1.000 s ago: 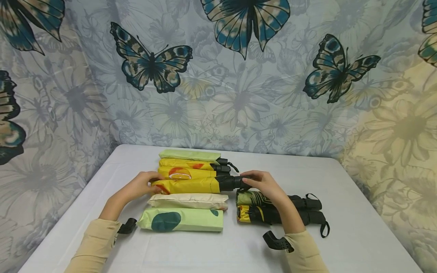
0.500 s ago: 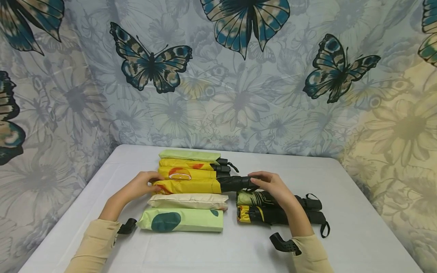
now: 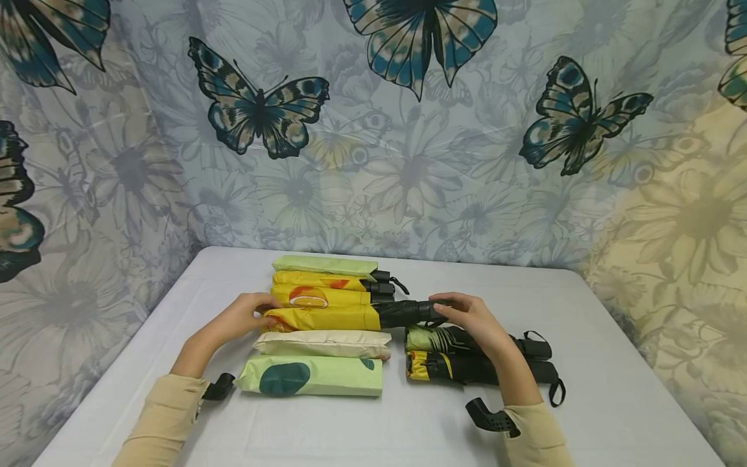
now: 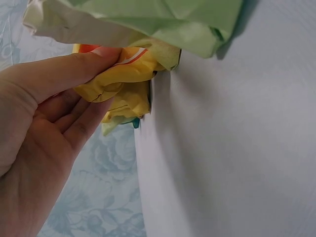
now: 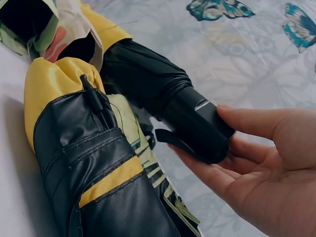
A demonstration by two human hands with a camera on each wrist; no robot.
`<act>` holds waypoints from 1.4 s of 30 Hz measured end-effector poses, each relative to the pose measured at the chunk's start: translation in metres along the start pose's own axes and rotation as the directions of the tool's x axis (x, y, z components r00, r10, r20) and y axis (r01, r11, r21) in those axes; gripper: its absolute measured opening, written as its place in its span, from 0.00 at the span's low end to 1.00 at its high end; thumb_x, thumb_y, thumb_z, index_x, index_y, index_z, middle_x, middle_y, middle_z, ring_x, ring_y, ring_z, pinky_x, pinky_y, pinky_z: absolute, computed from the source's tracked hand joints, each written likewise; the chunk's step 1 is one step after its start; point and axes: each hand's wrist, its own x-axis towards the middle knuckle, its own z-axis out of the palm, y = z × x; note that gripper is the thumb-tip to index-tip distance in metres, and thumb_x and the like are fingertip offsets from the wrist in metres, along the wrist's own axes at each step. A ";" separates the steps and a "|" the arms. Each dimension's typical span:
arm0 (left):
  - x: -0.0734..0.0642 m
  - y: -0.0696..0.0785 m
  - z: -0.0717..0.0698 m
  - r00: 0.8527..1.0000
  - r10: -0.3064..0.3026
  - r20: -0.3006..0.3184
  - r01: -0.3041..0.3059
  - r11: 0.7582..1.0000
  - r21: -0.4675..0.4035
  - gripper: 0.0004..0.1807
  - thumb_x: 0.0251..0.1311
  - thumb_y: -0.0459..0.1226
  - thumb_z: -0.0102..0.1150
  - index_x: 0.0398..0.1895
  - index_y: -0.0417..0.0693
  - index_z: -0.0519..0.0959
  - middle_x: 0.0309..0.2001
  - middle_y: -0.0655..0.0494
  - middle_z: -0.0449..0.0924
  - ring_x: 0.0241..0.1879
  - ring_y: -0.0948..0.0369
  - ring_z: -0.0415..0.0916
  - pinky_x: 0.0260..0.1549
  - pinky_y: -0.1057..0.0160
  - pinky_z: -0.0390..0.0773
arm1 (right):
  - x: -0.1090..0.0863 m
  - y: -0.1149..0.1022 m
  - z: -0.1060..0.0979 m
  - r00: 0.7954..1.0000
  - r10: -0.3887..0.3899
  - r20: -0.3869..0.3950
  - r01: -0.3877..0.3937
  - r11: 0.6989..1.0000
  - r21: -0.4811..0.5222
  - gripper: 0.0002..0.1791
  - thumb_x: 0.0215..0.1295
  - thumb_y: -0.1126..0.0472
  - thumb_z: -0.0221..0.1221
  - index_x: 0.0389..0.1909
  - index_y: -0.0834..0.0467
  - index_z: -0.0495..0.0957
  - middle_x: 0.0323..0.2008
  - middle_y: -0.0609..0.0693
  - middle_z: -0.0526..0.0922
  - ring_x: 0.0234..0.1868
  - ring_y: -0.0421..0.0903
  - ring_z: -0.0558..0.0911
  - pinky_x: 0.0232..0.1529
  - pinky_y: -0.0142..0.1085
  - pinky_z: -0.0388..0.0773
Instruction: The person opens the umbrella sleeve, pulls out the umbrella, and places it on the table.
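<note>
A folding umbrella [image 3: 403,314] with black folded fabric and a black handle sticks partly out of a yellow sleeve [image 3: 335,318] in the head view. My left hand [image 3: 252,314] pinches the left end of that sleeve; in the left wrist view, thumb and fingers close on its yellow fabric [image 4: 131,69]. At the other end my right hand [image 3: 474,316] grips the handle, and in the right wrist view the thumb lies on one side of the black handle [image 5: 195,123], fingers on the other. How much of the umbrella is inside the sleeve is hidden.
Nearer me lie a cream sleeve [image 3: 321,344] and a green sleeve [image 3: 344,376]. Behind are two sleeved yellow umbrellas [image 3: 341,297] and a light green one [image 3: 323,264]. Two unsleeved black-patterned umbrellas [image 3: 484,370] lie below my right hand on the white table [image 3: 327,431].
My right hand has moved right with the handle, and more of the black umbrella shows outside the yellow sleeve. The sleeve has shifted slightly right; my left hand stays nearly in place.
</note>
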 end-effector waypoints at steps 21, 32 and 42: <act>-0.001 0.001 0.001 1.000 0.007 0.010 -0.007 1.000 -0.002 0.12 0.57 0.33 0.66 0.45 0.46 0.83 0.42 0.53 0.84 0.43 0.55 0.82 0.44 0.58 0.83 | -0.001 0.002 -0.007 1.000 0.015 0.008 -0.015 1.000 0.002 0.29 0.70 0.46 0.56 0.64 0.61 0.72 0.66 0.61 0.71 0.68 0.61 0.69 0.67 0.55 0.68; 0.000 0.002 0.003 1.000 0.005 0.010 -0.005 1.000 -0.016 0.11 0.57 0.31 0.66 0.44 0.46 0.83 0.41 0.53 0.84 0.41 0.58 0.81 0.43 0.60 0.82 | 0.000 0.007 -0.011 1.000 0.026 0.017 -0.026 1.000 -0.004 0.29 0.70 0.45 0.56 0.64 0.60 0.72 0.68 0.62 0.69 0.70 0.62 0.66 0.69 0.58 0.65; 0.001 -0.002 0.002 1.000 0.017 -0.014 -0.017 1.000 0.005 0.10 0.56 0.30 0.66 0.42 0.46 0.84 0.41 0.53 0.85 0.41 0.57 0.82 0.42 0.60 0.82 | -0.001 0.014 -0.018 1.000 0.003 0.006 -0.003 1.000 0.012 0.29 0.69 0.47 0.58 0.66 0.58 0.71 0.69 0.60 0.67 0.69 0.61 0.67 0.68 0.59 0.65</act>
